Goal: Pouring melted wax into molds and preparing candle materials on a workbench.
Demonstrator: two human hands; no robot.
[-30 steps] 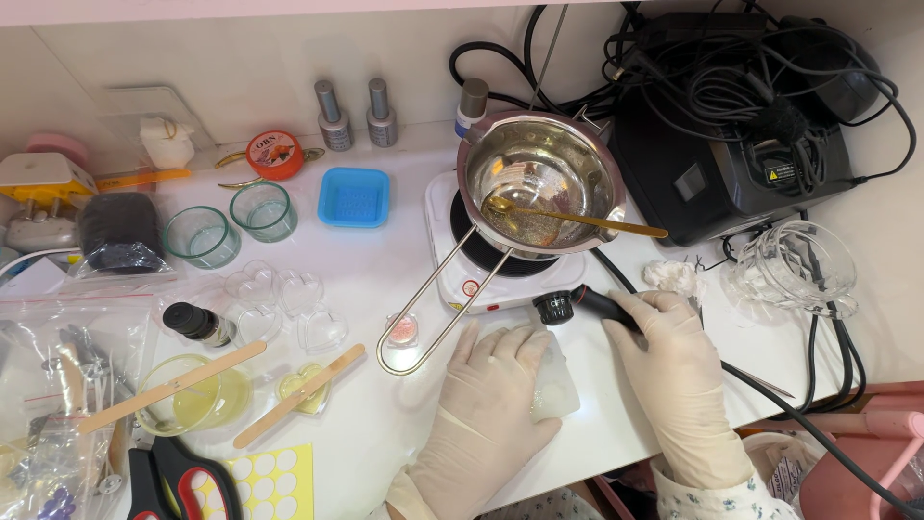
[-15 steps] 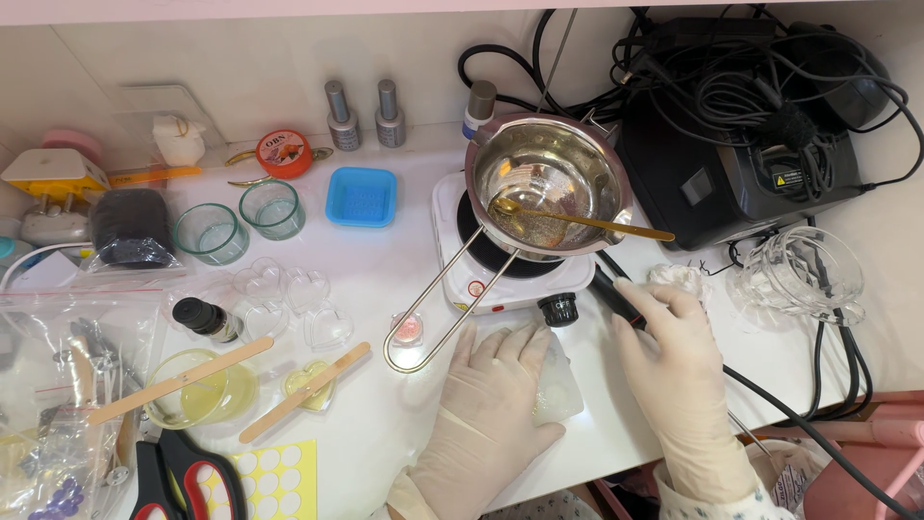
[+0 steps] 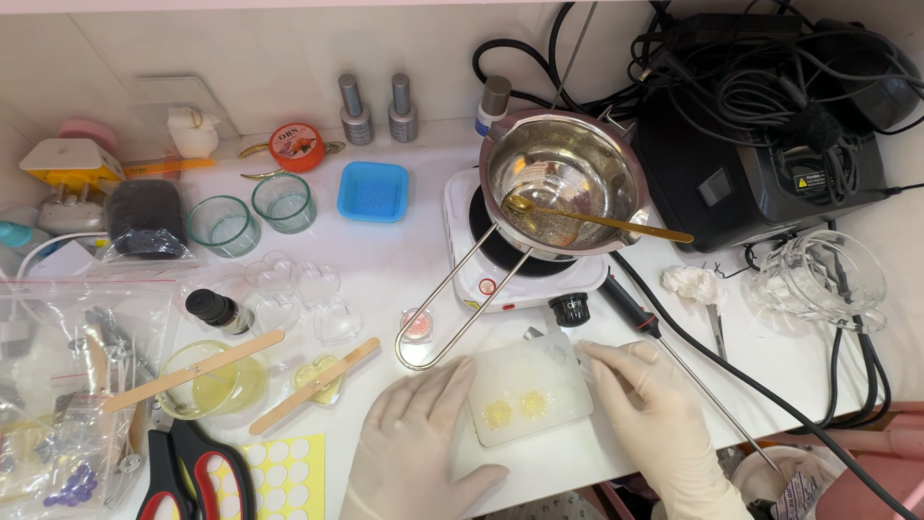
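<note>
Packages and labels on our bench

We note a clear zip bag at the left edge; a round orange tin with a printed lid label near the back wall; a yellow sheet of white round stickers at the front; a yellow-and-white warning label on the black machine, right.

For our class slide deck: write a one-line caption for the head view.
Gloved left hand and right hand flank a white mold beside a hotplate pot.
</note>
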